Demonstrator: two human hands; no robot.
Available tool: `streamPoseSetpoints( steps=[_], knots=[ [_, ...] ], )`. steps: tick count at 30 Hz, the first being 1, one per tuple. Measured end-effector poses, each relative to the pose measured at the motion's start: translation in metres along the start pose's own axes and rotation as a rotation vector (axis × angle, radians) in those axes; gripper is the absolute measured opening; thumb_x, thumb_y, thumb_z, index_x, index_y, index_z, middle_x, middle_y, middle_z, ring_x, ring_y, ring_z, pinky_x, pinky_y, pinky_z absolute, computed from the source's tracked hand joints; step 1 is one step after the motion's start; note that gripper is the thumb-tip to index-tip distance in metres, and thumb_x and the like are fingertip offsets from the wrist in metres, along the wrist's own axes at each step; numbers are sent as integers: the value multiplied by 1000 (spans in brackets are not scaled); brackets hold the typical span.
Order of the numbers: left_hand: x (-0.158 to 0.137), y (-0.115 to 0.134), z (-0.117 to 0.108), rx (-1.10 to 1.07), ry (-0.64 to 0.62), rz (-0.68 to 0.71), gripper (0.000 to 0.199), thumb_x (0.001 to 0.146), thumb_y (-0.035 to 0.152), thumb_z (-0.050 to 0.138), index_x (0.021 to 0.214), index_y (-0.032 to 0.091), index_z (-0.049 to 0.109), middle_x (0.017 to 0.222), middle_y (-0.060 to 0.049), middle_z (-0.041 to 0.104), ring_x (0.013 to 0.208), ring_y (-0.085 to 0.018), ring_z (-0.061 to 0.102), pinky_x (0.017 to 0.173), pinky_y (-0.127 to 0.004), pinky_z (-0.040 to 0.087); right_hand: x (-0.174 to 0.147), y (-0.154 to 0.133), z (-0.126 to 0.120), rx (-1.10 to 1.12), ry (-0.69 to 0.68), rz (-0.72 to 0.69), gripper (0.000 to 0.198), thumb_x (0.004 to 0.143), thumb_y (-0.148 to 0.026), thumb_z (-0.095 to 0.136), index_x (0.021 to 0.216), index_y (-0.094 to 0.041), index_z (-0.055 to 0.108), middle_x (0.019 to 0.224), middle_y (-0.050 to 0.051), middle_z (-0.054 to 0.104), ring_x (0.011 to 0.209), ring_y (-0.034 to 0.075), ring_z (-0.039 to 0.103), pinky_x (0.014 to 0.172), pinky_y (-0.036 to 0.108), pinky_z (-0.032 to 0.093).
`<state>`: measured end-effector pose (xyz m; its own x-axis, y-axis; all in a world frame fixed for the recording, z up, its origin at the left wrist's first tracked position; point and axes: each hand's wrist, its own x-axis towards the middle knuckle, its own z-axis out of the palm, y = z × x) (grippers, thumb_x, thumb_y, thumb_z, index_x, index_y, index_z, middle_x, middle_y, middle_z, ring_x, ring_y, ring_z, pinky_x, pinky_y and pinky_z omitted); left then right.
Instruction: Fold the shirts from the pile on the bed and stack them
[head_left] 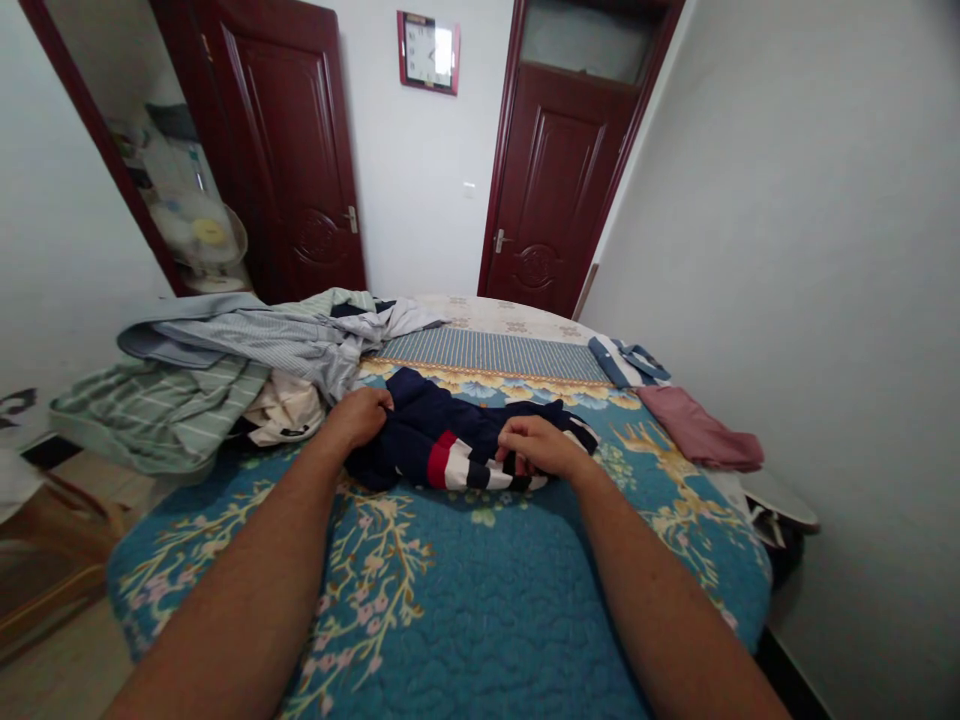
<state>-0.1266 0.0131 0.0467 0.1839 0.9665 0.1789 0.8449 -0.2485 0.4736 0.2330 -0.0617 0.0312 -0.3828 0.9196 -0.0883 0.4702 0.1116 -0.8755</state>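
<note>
A dark navy garment (pixel 442 415) with red and white colour blocks lies bunched lengthwise on the bed, and its exact kind cannot be made out. At its left end, my left hand (pixel 361 416) is closed, pinching the cloth between thumb and fingers. My right hand (pixel 541 446) is on the garment's white and black striped part towards the right, fingers curled down onto the fabric. Those fingertips are partly hidden, but they seem to grip the cloth. Black and white stripes also show just beyond the right hand.
Under the garment spreads a teal floral bedcover (pixel 480 590). Loose clothes form a pile (pixel 262 340) at the left. Along the right edge lie a folded pink garment (pixel 701 428) and a folded blue-and-white garment (pixel 626 362). A wooden chair (pixel 60 550) stands at the left.
</note>
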Motion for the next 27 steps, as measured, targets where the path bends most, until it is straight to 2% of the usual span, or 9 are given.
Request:
streamPoseSetpoints(
  steps=[4,8,10,12,14,20,22,25,27],
  knots=[
    [-8,27,-5,34,52,132,31,78,21,52,91,23,80,103,-8,82,100,-28,73,92,-36,52,9,-7,18,-281,350,-209,16,99,-29,59,94,-21,72,91,5,78,80,17,71,75,29,53],
    [-16,45,-4,120,-47,135,31,90,43,61,108,25,80,104,-7,82,97,-28,75,85,-35,53,13,-7,36,-502,340,-307,26,96,-34,72,117,-20,76,116,11,78,105,24,71,96,37,53],
    [-18,48,-1,153,-139,130,34,88,47,67,114,28,79,102,-5,83,94,-27,76,81,-34,52,16,-3,42,-588,307,-346,21,95,-31,74,113,-20,77,119,11,77,111,25,69,102,39,51],
    [-20,49,2,174,-195,152,37,87,46,70,119,29,78,104,-4,83,95,-27,76,80,-34,52,19,0,46,-627,292,-389,10,96,-24,69,101,-21,77,114,9,76,110,24,68,102,37,50],
    [-21,52,6,176,-185,186,44,87,47,71,127,29,76,112,-5,83,102,-28,76,83,-35,53,22,1,48,-628,328,-428,11,98,-19,64,95,-21,74,108,9,75,108,24,67,101,37,50],
    [-24,67,14,72,-130,269,63,88,56,72,144,26,68,140,-12,74,124,-33,70,100,-40,52,17,-11,49,-451,514,-463,21,108,-28,45,106,-24,65,103,7,73,97,23,69,92,34,52],
    [-23,68,15,3,-153,282,56,89,54,71,137,26,72,134,-11,77,119,-32,72,98,-40,52,15,-15,49,-417,544,-466,21,109,-31,43,107,-25,63,103,7,73,97,23,70,90,33,52],
    [-18,63,11,-137,-150,329,35,95,52,62,107,23,79,106,-7,81,98,-26,73,87,-36,53,14,-15,48,-420,559,-462,22,109,-34,42,107,-25,62,101,7,73,95,23,71,88,33,52],
    [-16,59,5,-233,-99,336,38,98,53,57,91,22,76,89,-4,77,85,-23,69,79,-34,51,15,-14,47,-437,564,-428,22,108,-35,43,107,-25,62,102,7,74,94,24,71,87,33,51]
  ],
)
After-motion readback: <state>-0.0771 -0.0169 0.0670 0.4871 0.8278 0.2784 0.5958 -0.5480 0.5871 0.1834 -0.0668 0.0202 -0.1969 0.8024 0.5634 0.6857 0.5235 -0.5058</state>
